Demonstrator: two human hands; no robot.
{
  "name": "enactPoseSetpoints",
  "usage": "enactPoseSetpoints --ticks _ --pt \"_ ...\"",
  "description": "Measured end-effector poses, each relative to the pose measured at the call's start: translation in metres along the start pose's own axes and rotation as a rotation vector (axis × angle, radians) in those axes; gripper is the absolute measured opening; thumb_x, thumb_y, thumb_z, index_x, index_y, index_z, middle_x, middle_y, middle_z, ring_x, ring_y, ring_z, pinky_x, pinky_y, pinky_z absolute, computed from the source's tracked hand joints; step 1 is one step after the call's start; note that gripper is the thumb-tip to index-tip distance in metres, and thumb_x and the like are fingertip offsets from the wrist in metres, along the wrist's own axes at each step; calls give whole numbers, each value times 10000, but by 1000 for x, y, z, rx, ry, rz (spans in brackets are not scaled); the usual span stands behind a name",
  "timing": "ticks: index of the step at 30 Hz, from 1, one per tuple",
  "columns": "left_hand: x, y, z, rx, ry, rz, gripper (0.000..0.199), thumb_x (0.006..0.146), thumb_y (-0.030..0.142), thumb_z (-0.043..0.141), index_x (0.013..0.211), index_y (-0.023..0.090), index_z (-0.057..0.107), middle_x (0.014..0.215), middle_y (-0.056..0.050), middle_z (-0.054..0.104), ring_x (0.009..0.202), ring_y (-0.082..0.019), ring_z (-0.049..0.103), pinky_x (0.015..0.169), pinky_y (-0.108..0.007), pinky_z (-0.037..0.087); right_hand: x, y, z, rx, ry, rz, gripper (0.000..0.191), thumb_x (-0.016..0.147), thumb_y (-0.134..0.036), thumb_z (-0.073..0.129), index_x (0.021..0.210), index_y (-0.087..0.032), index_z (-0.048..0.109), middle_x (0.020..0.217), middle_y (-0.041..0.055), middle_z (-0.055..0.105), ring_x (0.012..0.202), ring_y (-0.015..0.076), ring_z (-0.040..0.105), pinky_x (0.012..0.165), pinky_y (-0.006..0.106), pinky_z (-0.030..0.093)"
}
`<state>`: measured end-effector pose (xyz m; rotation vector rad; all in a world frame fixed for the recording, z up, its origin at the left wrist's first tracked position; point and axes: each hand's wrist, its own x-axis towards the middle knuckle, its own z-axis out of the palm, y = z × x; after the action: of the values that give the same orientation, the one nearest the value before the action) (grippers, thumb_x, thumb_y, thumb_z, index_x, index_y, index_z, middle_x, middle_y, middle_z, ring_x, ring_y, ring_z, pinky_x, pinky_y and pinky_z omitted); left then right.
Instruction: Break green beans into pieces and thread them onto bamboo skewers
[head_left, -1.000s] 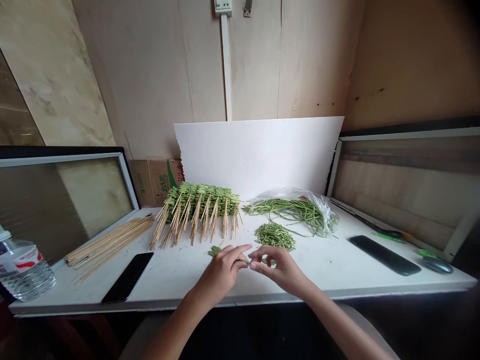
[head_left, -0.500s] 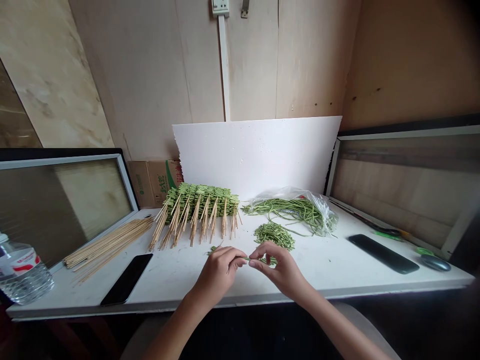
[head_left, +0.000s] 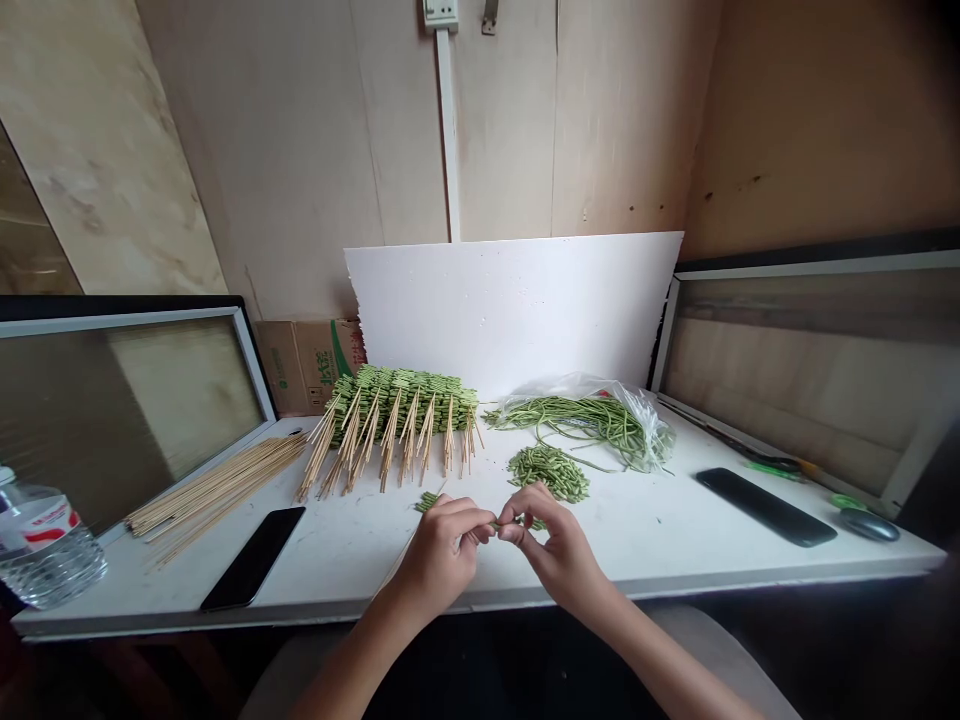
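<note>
My left hand (head_left: 444,548) and my right hand (head_left: 553,545) meet fingertip to fingertip above the front of the table. Both are closed in a pinch on a small piece of green bean (head_left: 496,525), mostly covered by the fingers. Just beyond my left hand lie some bean pieces (head_left: 427,501), partly hidden by it, and a thin stick (head_left: 397,565) shows beside the wrist. A heap of cut bean pieces (head_left: 550,472) sits behind my right hand, with a few more under its fingers.
Stacked bean skewers (head_left: 405,405) stand at the back left, near loose bamboo sticks (head_left: 225,485). Long beans (head_left: 592,420) spill from a clear bag (head_left: 656,435). A phone (head_left: 255,560), a water bottle (head_left: 49,550), a dark phone-like slab (head_left: 765,507) and a mouse (head_left: 870,525) lie around.
My fingertips have drawn closer together, hiding more of the bean piece. My left hand has turned slightly, and a thin stick now shows beside its wrist.
</note>
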<state>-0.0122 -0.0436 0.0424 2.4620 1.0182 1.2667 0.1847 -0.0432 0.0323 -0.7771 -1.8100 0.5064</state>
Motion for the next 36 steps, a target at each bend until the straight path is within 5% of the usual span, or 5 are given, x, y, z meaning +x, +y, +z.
enactPoseSetpoints --ticks 11,20,25,31,36 --pt "2 22 -9 -111 -66 -51 326 900 25 505 744 206 727 687 -19 697 691 -172 607 714 -305 461 1 -13 -1 148 -67 -18 356 1004 -514 554 782 -249 637 760 43 628 815 239 554 813 395 446" --pt "4 26 -11 -208 -86 -100 309 856 -8 534 739 190 739 683 -13 688 675 -153 628 660 -258 468 3 -11 -8 146 -114 -35 305 994 -453 603 775 -244 637 768 35 620 827 227 553 807 374 452" --pt "7 15 -23 -210 -24 -168 258 882 46 533 742 169 711 696 -25 675 653 -150 614 629 -249 462 10 -12 -23 174 -99 -7 370 950 -571 621 785 -241 652 802 46 617 815 231 570 795 386 489" --pt "10 -1 -34 -141 16 -237 333 1033 346 512 863 170 738 720 -38 661 650 -157 598 606 -256 442 18 48 -47 -335 6 119 397 902 -622 647 839 -249 767 865 95 685 906 312 598 824 489 506" --pt "9 -3 -26 -129 -33 -245 364 1052 400 484 983 191 775 961 -87 733 851 -203 671 710 -282 510 6 102 -48 -517 -94 254 395 880 -580 683 734 -226 780 785 97 709 849 313 616 831 490 503"
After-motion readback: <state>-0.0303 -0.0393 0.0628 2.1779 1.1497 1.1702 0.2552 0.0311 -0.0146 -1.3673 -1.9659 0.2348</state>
